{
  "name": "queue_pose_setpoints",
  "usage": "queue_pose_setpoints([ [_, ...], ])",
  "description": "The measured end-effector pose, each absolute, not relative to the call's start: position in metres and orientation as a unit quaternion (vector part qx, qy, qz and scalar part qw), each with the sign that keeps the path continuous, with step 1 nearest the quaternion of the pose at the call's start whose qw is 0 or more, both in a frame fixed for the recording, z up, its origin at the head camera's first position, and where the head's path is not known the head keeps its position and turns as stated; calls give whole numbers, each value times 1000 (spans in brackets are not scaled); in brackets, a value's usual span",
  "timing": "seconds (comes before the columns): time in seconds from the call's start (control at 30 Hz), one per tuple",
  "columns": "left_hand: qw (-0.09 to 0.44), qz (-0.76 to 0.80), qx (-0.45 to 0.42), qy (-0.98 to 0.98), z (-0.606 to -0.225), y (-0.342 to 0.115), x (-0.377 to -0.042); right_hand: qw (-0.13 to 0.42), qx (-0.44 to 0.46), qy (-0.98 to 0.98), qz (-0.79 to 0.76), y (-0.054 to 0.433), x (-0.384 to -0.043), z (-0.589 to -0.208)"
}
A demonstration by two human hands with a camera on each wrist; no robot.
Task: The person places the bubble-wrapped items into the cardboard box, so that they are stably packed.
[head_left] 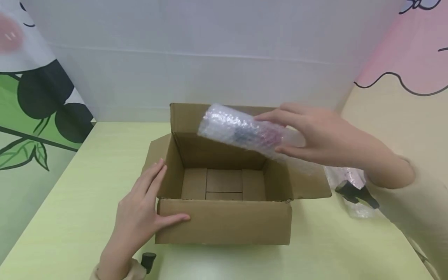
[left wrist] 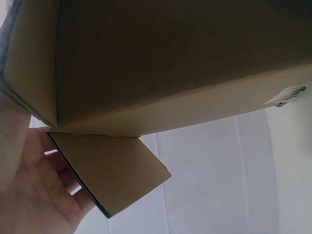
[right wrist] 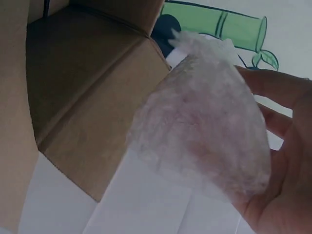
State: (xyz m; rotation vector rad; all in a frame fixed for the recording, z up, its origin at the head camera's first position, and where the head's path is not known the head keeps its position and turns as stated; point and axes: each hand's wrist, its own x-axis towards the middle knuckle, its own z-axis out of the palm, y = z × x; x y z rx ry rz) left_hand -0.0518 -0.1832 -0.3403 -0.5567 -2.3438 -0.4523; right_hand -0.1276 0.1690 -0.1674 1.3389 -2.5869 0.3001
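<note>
An open cardboard box [head_left: 224,221] stands on the table with its flaps folded outward and its bottom bare. My left hand [head_left: 140,206] rests at its front left corner, thumb stretched across the front flap and fingers along the left flap [left wrist: 112,170]. Above the right part of the opening, my right hand [head_left: 315,134] holds a bubble-wrapped cylinder [head_left: 241,130] between thumb and fingers, tilted with its far end up to the left. Dark and pink patches show through the wrap. From its end, the wrapped cylinder [right wrist: 200,122] looks crumpled in the right wrist view.
Another bubble-wrapped item [head_left: 360,210] lies on the table right of the box, partly hidden by my right arm. A white wall [head_left: 224,77] rises behind the box. Cartoon panels [head_left: 42,97] flank the pale yellow table [head_left: 70,217].
</note>
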Motion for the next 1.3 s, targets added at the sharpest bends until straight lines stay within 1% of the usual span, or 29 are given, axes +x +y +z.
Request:
queue_pose_setpoints([
  [0.13, 339, -173, -213, -900, -341, -182, -52, 36, 471, -881, 36, 141, -136, -171],
  [0.27, 349, -173, -215, -896, -342, -181, -52, -14, 479, -878, -2, 119, -144, -180],
  [0.53, 357, -176, -200, -895, -342, -177, -51, -70, 511, -853, -81, 87, -159, -202],
  [0.83, 370, -176, -190, -892, -345, -170, -50, -123, 504, -840, -158, 53, -171, -224],
  [1.0, 386, -169, -196, -885, -346, -163, -52, -169, 485, -839, -177, 38, -175, -237],
  [1.3, 411, -176, -191, -874, -346, -152, -51, -241, 473, -825, -193, 26, -182, -261],
])
